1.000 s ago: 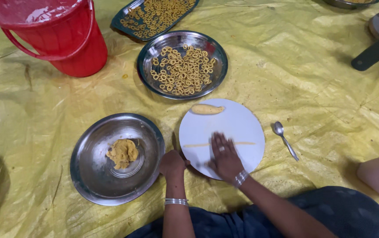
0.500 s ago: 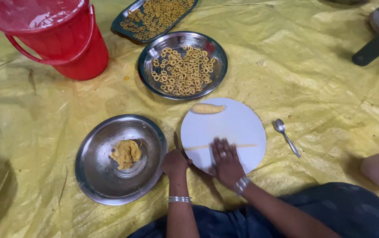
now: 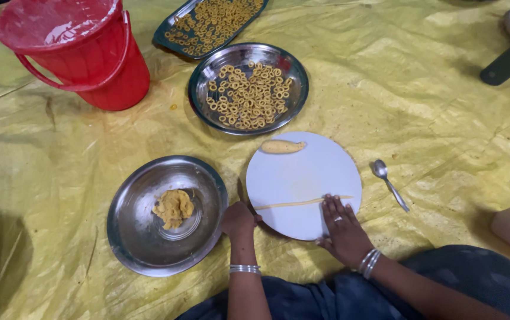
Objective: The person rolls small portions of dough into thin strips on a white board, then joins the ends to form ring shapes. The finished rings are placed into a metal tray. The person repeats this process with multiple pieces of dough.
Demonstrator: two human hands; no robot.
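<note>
1. Since a second ago, the right hand (image 3: 342, 232) has slid toward the right end of the dough rope (image 3: 302, 202) on the white board (image 3: 302, 172), fingers flat and open.
2. Left of the board, the steel bowl (image 3: 130, 237) holds a little dough (image 3: 174, 208).
3. At the board's left edge, the left hand (image 3: 238, 219) is curled; what it grips, I cannot tell.
4. Above the board, a plate (image 3: 204, 101) and a tray (image 3: 166, 37) hold many finished rings (image 3: 249, 95); a thick dough piece (image 3: 282, 146) waits on the board's top edge.

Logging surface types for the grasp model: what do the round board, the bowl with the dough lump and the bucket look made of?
Round board: matte white, flat, no glare, probably plastic or laminate. Bowl with the dough lump: shiny silver with mirror-like reflections, likely stainless steel. Bucket: glossy red moulded body and handle, looks like plastic.
</note>
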